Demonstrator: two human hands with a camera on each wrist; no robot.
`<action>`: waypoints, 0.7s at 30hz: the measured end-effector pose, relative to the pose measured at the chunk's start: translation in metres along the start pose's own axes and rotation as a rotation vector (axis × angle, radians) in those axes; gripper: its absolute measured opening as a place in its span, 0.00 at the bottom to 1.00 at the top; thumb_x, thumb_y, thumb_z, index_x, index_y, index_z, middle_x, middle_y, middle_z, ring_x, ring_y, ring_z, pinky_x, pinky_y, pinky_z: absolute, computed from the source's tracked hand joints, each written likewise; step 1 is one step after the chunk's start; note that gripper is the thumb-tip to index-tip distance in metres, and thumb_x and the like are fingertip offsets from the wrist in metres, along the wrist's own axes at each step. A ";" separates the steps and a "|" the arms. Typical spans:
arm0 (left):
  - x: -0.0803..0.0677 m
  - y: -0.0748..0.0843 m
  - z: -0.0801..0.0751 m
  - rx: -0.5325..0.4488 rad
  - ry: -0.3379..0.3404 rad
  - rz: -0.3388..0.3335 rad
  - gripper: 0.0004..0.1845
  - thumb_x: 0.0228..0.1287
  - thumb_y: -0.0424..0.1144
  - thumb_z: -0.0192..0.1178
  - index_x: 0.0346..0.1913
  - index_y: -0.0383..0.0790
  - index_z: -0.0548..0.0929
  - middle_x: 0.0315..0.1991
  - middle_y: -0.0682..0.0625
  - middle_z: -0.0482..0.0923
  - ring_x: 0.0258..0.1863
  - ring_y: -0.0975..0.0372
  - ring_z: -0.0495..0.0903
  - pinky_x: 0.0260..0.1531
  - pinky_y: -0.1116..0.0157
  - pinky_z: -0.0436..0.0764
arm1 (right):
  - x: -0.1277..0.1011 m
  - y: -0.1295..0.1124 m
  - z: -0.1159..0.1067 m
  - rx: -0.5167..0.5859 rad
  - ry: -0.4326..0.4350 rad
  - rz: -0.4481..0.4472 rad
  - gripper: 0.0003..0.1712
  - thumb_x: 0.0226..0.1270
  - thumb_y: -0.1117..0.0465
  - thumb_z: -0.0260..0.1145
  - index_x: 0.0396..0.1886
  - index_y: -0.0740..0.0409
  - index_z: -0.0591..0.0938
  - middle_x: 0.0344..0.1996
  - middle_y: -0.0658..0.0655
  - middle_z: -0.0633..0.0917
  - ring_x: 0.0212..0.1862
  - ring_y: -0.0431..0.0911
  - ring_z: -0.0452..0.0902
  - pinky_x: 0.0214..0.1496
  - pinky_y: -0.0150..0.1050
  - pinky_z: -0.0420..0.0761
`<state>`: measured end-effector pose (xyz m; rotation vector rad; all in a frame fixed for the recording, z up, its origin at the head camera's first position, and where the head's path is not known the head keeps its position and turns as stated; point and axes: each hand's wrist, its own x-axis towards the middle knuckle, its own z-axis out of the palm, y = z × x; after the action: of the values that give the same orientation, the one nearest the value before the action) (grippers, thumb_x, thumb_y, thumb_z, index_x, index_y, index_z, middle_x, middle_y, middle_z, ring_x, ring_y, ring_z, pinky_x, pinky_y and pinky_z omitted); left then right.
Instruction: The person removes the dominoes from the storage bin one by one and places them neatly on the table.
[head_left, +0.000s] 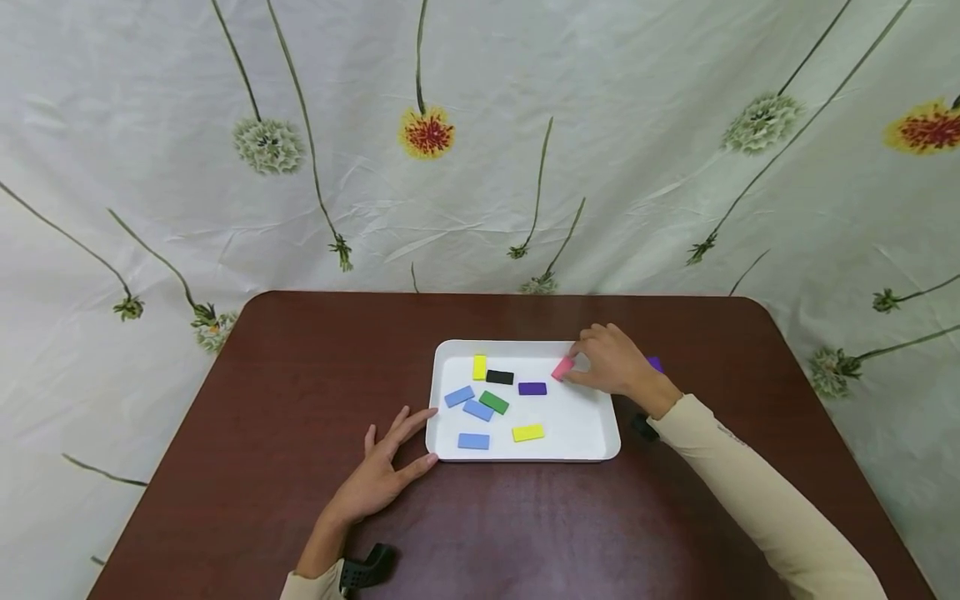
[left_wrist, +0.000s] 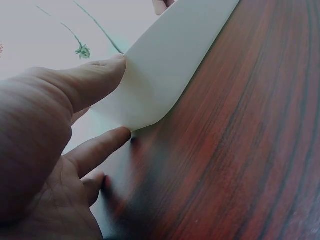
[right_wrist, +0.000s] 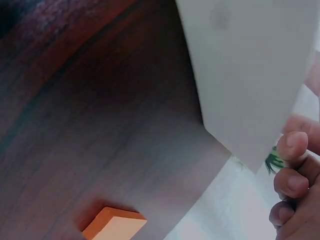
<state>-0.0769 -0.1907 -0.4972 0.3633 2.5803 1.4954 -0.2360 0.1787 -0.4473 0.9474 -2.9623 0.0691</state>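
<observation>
Over the right part of the white tray (head_left: 573,437), my right hand (head_left: 611,364) pinches a pink block (head_left: 562,367) between thumb and fingers. In the right wrist view that hand's curled fingers (right_wrist: 291,182) show at the right edge beside the tray's side wall (right_wrist: 245,75); the pink block is hidden there. My left hand (head_left: 382,471) touches the tray's left rim with spread, fairly straight fingers. The left wrist view has its thumb and a fingertip against the tray's outer wall (left_wrist: 165,65). Nearest the pink block in the tray lies a purple block (head_left: 532,388).
Also in the tray are a black block (head_left: 500,377), a green block (head_left: 494,402), yellow blocks (head_left: 528,432) and several blue blocks (head_left: 473,441). Right of the tray, another purple block (head_left: 656,364) and an orange block (right_wrist: 116,226) lie on the brown table (head_left: 337,350). A floral cloth (head_left: 480,192) hangs behind.
</observation>
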 end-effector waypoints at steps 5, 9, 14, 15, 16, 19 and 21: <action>0.000 0.001 0.000 0.004 0.004 -0.003 0.35 0.67 0.48 0.66 0.75 0.52 0.67 0.74 0.48 0.66 0.80 0.42 0.44 0.66 0.32 0.23 | 0.003 -0.004 0.003 -0.073 -0.005 -0.009 0.28 0.57 0.33 0.71 0.39 0.53 0.92 0.32 0.52 0.84 0.39 0.49 0.74 0.44 0.44 0.73; -0.001 0.000 0.000 0.004 0.004 -0.005 0.35 0.67 0.48 0.66 0.75 0.52 0.67 0.74 0.48 0.66 0.80 0.42 0.44 0.66 0.31 0.23 | 0.004 -0.006 0.007 -0.098 -0.022 -0.007 0.29 0.57 0.32 0.70 0.38 0.53 0.92 0.31 0.52 0.84 0.38 0.49 0.75 0.45 0.45 0.74; -0.002 -0.002 0.001 0.001 0.002 -0.001 0.35 0.67 0.48 0.66 0.75 0.52 0.67 0.74 0.48 0.66 0.80 0.41 0.43 0.65 0.31 0.23 | 0.003 -0.005 0.008 -0.082 -0.039 -0.012 0.28 0.57 0.34 0.70 0.38 0.53 0.91 0.34 0.53 0.86 0.41 0.50 0.76 0.47 0.45 0.74; -0.002 -0.002 0.001 0.002 0.003 0.000 0.35 0.67 0.48 0.66 0.75 0.52 0.67 0.74 0.48 0.66 0.80 0.41 0.43 0.65 0.31 0.23 | 0.003 -0.005 0.008 -0.078 -0.040 -0.013 0.27 0.57 0.34 0.71 0.38 0.53 0.91 0.35 0.53 0.86 0.42 0.50 0.76 0.47 0.46 0.74; -0.001 -0.002 0.001 0.003 0.004 0.000 0.35 0.67 0.48 0.66 0.75 0.52 0.67 0.74 0.48 0.66 0.80 0.41 0.44 0.65 0.31 0.23 | 0.002 -0.005 0.007 -0.074 -0.040 -0.013 0.27 0.57 0.35 0.71 0.37 0.53 0.91 0.37 0.54 0.87 0.43 0.51 0.77 0.47 0.46 0.74; -0.001 -0.001 0.001 0.006 0.006 -0.001 0.35 0.67 0.48 0.66 0.75 0.52 0.67 0.74 0.48 0.66 0.80 0.41 0.44 0.65 0.31 0.23 | 0.002 -0.006 0.006 -0.059 -0.045 -0.011 0.25 0.56 0.37 0.72 0.38 0.53 0.90 0.40 0.55 0.87 0.46 0.51 0.78 0.49 0.46 0.74; 0.000 -0.001 0.000 0.008 0.008 -0.003 0.35 0.67 0.48 0.66 0.75 0.52 0.67 0.75 0.48 0.66 0.80 0.41 0.44 0.65 0.31 0.23 | 0.002 -0.006 0.005 -0.042 -0.052 -0.007 0.25 0.56 0.38 0.73 0.39 0.53 0.90 0.41 0.55 0.87 0.46 0.52 0.78 0.49 0.46 0.74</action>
<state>-0.0766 -0.1910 -0.4982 0.3553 2.5932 1.4887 -0.2338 0.1723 -0.4523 0.9691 -2.9940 -0.0181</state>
